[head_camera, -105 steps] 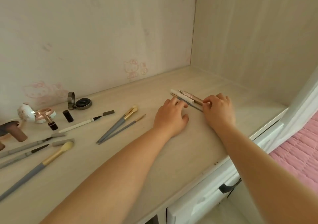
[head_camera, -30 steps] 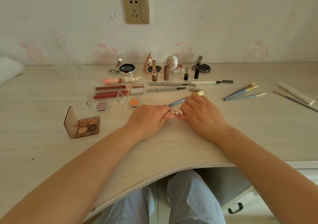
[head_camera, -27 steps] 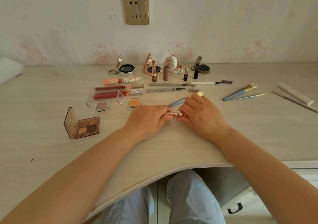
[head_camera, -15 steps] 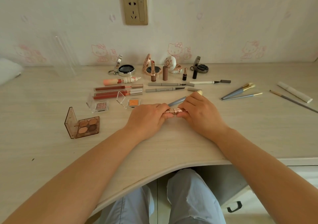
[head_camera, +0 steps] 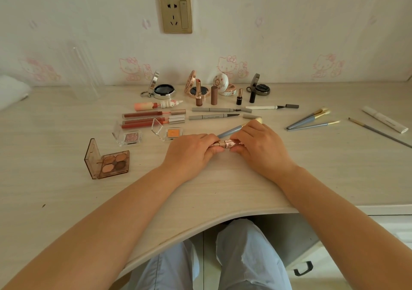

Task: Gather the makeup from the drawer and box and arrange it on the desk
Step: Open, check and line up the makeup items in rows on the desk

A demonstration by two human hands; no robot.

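Both my hands grip a rose-gold lipstick tube [head_camera: 226, 143] lying level just above the desk [head_camera: 66, 200]. My left hand [head_camera: 189, 153] pinches its left end and my right hand [head_camera: 260, 147] its right end. A grey brush with a cream tip [head_camera: 231, 130] lies under my right fingers. Behind stand open compacts [head_camera: 163, 90], lipsticks [head_camera: 199, 94] and caps. Lip gloss tubes [head_camera: 145, 120], grey pencils [head_camera: 214, 117], small eyeshadow pots [head_camera: 131, 137] and a brown eyeshadow palette [head_camera: 111, 163] lie spread on the left.
More grey brushes [head_camera: 310, 120], a thin brush and a white tube [head_camera: 384, 119] lie to the right. A clear acrylic box [head_camera: 83, 71] stands at the back left by the wall. A drawer handle [head_camera: 303, 268] shows below the desk's curved edge, above my knees.
3.5 s ago my hands were lining up pencils at the desk's right end. Since then the view swung back to the centre, and both hands hold the lipstick tube there, almost still.
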